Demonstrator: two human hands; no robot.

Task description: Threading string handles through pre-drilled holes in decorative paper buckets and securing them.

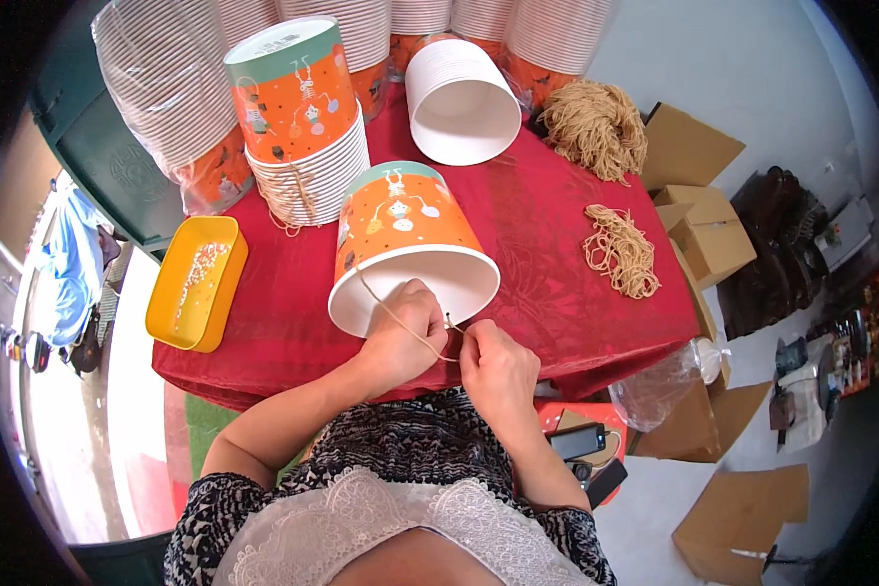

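Observation:
An orange paper bucket [410, 217] with a green band and cartoon figures lies tipped on the table, its white open mouth toward me. A tan cord [397, 317] runs from the left side of its rim and hangs in a loop down toward my hands. My left hand [405, 332] reaches into the mouth, fingers closed at the lower right rim where the cord passes; its fingertips are partly hidden. Just right of it, outside the rim, my right hand [499, 366] pinches the cord near its end.
A yellow tray [232, 283] with small pale pieces stands left. Stacked buckets [308, 181], one with cords hanging, rise behind it. A white-mouthed bucket [464, 112] lies farther back. Cord bundles [623, 252] lie right. Cardboard boxes [718, 234] and a stool with phones [578, 441] flank the table.

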